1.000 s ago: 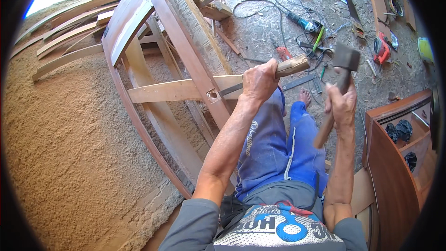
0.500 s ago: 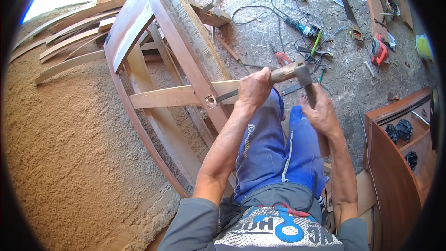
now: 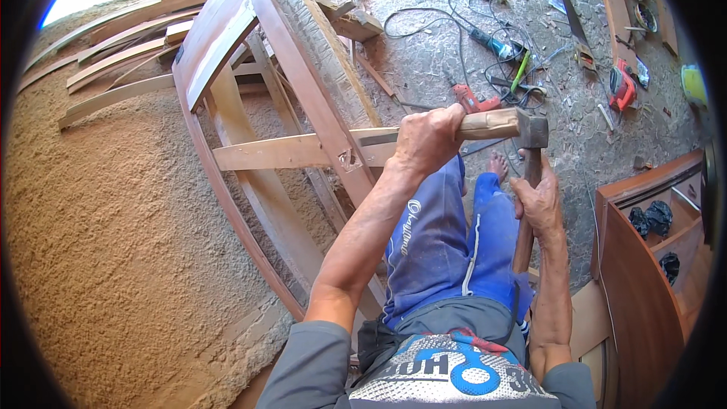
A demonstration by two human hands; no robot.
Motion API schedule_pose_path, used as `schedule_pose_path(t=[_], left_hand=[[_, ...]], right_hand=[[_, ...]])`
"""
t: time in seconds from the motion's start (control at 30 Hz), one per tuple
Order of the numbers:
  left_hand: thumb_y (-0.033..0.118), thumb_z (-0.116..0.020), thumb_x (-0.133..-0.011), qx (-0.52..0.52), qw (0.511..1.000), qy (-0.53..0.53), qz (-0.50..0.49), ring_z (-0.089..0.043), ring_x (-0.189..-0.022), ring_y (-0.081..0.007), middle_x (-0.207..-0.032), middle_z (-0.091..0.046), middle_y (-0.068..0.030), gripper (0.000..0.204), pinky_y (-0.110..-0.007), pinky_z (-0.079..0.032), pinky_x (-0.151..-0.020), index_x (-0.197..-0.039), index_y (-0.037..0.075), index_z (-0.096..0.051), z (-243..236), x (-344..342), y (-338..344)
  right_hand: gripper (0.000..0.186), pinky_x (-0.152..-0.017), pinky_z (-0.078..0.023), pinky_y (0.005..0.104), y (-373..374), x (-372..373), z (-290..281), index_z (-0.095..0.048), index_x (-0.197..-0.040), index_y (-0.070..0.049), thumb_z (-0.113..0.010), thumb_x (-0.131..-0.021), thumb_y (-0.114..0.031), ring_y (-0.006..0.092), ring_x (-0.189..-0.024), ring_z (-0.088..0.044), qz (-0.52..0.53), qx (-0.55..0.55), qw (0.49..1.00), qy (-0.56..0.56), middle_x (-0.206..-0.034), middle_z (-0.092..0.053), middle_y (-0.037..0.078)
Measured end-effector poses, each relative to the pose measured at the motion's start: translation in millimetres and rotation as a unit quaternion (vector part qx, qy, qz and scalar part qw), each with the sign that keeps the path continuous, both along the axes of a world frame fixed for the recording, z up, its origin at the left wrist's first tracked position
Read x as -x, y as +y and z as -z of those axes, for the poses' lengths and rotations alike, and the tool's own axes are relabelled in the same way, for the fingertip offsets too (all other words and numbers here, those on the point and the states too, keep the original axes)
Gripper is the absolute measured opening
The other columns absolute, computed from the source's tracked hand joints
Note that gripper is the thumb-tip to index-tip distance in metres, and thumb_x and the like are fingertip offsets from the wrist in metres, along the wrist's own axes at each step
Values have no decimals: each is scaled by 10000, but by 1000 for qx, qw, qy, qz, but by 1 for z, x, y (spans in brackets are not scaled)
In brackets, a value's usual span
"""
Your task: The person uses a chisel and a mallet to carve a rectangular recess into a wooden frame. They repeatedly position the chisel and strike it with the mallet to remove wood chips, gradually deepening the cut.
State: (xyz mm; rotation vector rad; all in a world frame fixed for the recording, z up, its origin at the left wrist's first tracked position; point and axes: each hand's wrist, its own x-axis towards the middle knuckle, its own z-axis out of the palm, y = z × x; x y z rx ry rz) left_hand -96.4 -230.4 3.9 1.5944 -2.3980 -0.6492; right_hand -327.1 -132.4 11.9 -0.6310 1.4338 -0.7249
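Observation:
My left hand (image 3: 429,136) is wrapped round a wood chisel (image 3: 488,124). Its thick wooden handle points right, and its dark blade reaches left over the pale crosspiece (image 3: 273,153). Just below the blade's end is a rough-cut hole (image 3: 348,159) in the reddish-brown rail of a curved wooden frame (image 3: 307,106); blade and hole look apart. My right hand (image 3: 539,201) grips a hammer (image 3: 534,135) by its wooden handle. The hammer's steel head is at the butt of the chisel handle; I cannot tell whether they touch.
Sawdust (image 3: 129,235) covers the ground at left, with wood strips (image 3: 121,68) behind. A red power tool (image 3: 475,100), a teal-and-black power tool (image 3: 492,45), tangled cords and a handsaw (image 3: 573,19) lie on the concrete. A brown wooden cabinet (image 3: 644,257) stands at right.
Hammer and right hand have moved right. The chisel has swung up slightly and shifted right, its blade leaving the hole's edge. My left hand still holds it.

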Motion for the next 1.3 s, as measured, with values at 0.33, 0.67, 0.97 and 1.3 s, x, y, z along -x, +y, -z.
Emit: schedule_pose_path(t=[0.33,0.67,0.97,1.3], left_hand=[[209,-729,-837,-33,998,0,-55,-702,-747,-370,-764,-681,-159,169,-482,-546,-655,-902,102,-617,14,-12,0],[250,-746,-853,-15,997,1,-73,-697,-739,-390,-766,-679,-164,214,-488,-543,-639,-894,99,-600,22,-20,-5],[173,-706,-866,35,998,34,-32,-689,-628,-331,-679,-639,-141,194,-444,-536,-543,-807,88,-542,21,-22,3],[208,-714,-856,39,991,49,-116,-699,-720,-378,-750,-681,-155,162,-489,-551,-633,-878,107,-589,20,-23,-14]], right_hand=[[427,-407,-405,267,2,-7,-4,-518,-1291,-24,-640,-882,-52,78,-446,-485,-1,-11,1000,-12,-691,-536,-8],[405,-405,-400,260,-2,-8,-4,-515,-1279,-27,-635,-893,-49,70,-446,-473,-13,7,1000,-15,-695,-532,-14],[490,-440,-413,228,-40,-18,-38,-474,-1407,-36,-591,-933,3,53,-485,-494,66,154,986,13,-712,-528,-8],[500,-420,-396,221,-41,-19,-39,-477,-1411,-18,-594,-925,-11,48,-449,-481,29,173,984,7,-690,-548,-1]])
